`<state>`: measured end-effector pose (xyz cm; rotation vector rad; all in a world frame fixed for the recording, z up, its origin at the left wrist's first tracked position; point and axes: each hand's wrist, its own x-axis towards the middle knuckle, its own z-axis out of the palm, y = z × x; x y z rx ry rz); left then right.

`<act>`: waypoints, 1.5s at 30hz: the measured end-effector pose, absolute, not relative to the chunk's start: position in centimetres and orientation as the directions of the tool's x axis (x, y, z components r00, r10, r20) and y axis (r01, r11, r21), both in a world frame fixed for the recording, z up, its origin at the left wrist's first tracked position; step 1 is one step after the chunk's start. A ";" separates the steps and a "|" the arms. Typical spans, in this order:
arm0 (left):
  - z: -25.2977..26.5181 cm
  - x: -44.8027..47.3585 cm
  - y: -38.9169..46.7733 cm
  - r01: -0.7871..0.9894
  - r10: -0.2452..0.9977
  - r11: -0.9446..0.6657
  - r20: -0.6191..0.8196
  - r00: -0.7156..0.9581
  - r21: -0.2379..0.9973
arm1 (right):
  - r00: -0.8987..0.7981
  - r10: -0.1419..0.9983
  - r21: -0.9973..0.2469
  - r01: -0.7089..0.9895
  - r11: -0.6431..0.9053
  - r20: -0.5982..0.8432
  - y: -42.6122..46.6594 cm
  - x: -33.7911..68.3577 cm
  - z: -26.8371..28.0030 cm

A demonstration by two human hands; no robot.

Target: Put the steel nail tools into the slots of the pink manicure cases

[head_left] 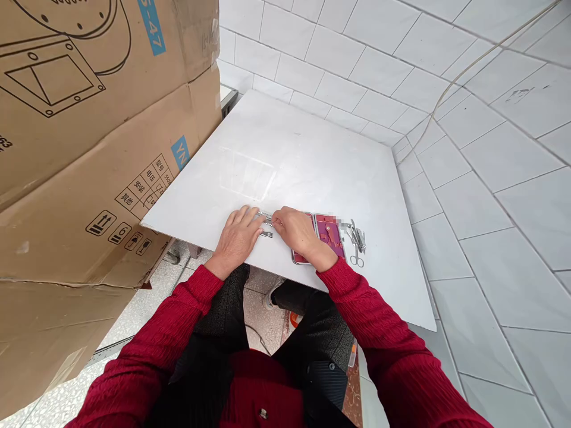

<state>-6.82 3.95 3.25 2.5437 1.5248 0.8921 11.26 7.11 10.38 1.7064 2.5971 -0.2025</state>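
Printed cardboard (pixel 89 178) with blue patches (pixel 152 27) stands well left of the fingers (pixel 243 221). Beyond the fingertips and to their right rise tiled walls (pixel 348 41), crossed by a pale cable (pixel 450 86); speckled floor (pixel 147 306) lies below.

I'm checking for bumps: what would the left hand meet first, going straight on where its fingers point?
The left hand would likely meet the slim metal tools just ahead; whether it touches them now is unclear.

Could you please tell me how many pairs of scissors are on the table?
1 clearly visible: the scissors lie among the metal tools to the right of the open case. More may be hidden in that pile.
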 end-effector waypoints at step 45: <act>3.3 -6.9 3.9 0.786 0.832 -0.504 0.444 0.331 0.359 | -0.357 0.923 0.037 0.930 0.366 -0.144 9.4 12.4 9.8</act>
